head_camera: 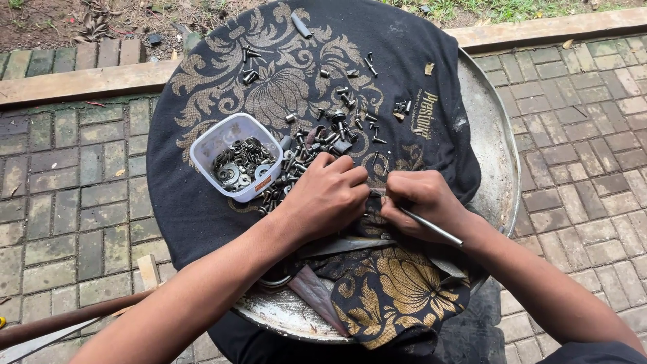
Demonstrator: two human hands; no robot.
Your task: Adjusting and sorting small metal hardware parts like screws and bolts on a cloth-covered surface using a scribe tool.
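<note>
Plastic tub (236, 156) holds washers (240, 166); left hand (328, 195) beside.

Black cloth (202, 202) with gold floral pattern; translucent white tub (209, 145) of grey washers (239, 165); grey paving bricks (579, 135)

Soft, even daylight, overcast look, no hard shadows. Faint shade under both forearms. Mild sheen on metal tray rim (502, 155). Focus sharp across centre; slight wide-angle bending at edges. No motion blur.

Thin grey metal rod (431, 227), straight, lies slanted at centre-right of frame. Heap of dark bolts and screws (317, 145), loosely piled, mid-frame, just above centre.
</note>
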